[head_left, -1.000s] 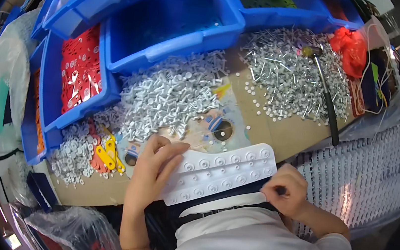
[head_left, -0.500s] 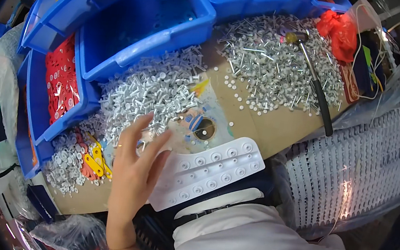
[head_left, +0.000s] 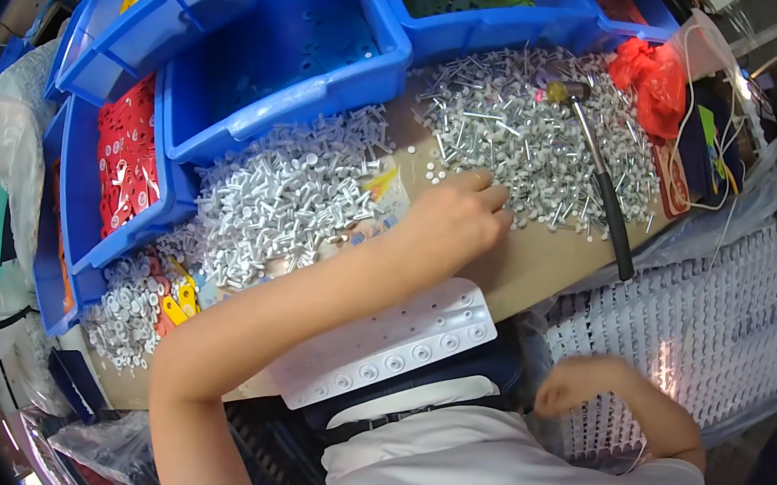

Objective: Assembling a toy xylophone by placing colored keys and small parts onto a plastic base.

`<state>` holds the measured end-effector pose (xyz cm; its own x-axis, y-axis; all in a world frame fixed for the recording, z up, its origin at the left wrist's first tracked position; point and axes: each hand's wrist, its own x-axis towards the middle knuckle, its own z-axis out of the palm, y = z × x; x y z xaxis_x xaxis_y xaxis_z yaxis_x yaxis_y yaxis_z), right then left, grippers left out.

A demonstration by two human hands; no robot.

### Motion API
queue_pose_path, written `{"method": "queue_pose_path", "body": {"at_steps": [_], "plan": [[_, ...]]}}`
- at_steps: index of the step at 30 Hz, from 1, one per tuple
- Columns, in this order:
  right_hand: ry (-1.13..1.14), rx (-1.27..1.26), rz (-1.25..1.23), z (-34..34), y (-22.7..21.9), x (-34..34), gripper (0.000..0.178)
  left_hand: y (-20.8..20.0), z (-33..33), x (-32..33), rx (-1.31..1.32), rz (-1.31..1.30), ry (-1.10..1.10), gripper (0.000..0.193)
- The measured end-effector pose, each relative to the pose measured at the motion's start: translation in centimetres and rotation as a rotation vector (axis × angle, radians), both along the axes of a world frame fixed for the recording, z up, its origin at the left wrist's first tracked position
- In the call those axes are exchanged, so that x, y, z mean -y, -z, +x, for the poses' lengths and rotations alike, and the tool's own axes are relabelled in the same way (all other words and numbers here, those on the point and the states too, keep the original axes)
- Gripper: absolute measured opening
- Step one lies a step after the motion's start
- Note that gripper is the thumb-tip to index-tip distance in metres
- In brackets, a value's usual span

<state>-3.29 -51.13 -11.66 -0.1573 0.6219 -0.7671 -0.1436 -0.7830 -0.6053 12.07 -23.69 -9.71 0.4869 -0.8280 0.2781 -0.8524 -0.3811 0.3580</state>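
My left forearm reaches across the table to the right. My left hand (head_left: 459, 220) is closed, fingertips curled down at the near edge of a heap of silver metal pins (head_left: 528, 134); whatever it pinches is hidden. Under that forearm lies a white plastic plate (head_left: 384, 356) with rows of round ringed recesses, partly covered by the arm and close to my body. My right hand (head_left: 585, 383), slightly blurred, is curled up right of the plate, in front of the white strips. I cannot make out anything inside it.
A hammer (head_left: 606, 163) with a black handle lies on the pin heap. Left of it is a heap of white plastic pegs (head_left: 268, 194). Blue bins (head_left: 279, 103) line the back. White toothed strips (head_left: 679, 327) sit in clear plastic at right. A red bag (head_left: 655, 86) stands behind.
My left hand has swung from the white pegs rightward to the metal pins, its fingers now curled. My right hand has come into view at right. The white plate sits slightly further left.
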Motion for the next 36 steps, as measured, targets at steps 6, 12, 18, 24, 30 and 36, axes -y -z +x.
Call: {"method": "queue_pose_path", "body": {"at_steps": [6, 12, 18, 24, 30, 36], "plan": [[0.739, 1.489, 0.079, 8.8, -5.1, -6.5, 0.009, 0.1, 0.0, 0.6, 0.034, 0.072, 0.002, 0.012], [0.723, 1.642, -0.019, 9.8, -2.6, -8.0, 0.008, -1.1, -1.0, -2.4, -0.163, -0.058, -0.161, 0.014], [1.131, 1.476, -0.017, 8.9, -4.3, -9.1, 0.011, -3.7, -3.3, -8.4, -0.522, -0.261, -0.474, 0.016], [0.821, 1.298, 0.42, 6.9, -5.7, -15.8, 0.015, -5.8, -8.5, -13.7, -0.408, -0.307, -0.751, 0.02], [0.709, 1.068, 0.679, 5.7, -6.0, -20.2, 0.024, -5.6, -16.5, -17.4, -0.402, -0.316, -1.024, 0.031], [0.607, 1.177, 0.754, 4.3, -5.0, -23.3, 0.023, -4.6, -20.3, -16.4, -0.487, -0.358, -0.959, 0.054]]}}
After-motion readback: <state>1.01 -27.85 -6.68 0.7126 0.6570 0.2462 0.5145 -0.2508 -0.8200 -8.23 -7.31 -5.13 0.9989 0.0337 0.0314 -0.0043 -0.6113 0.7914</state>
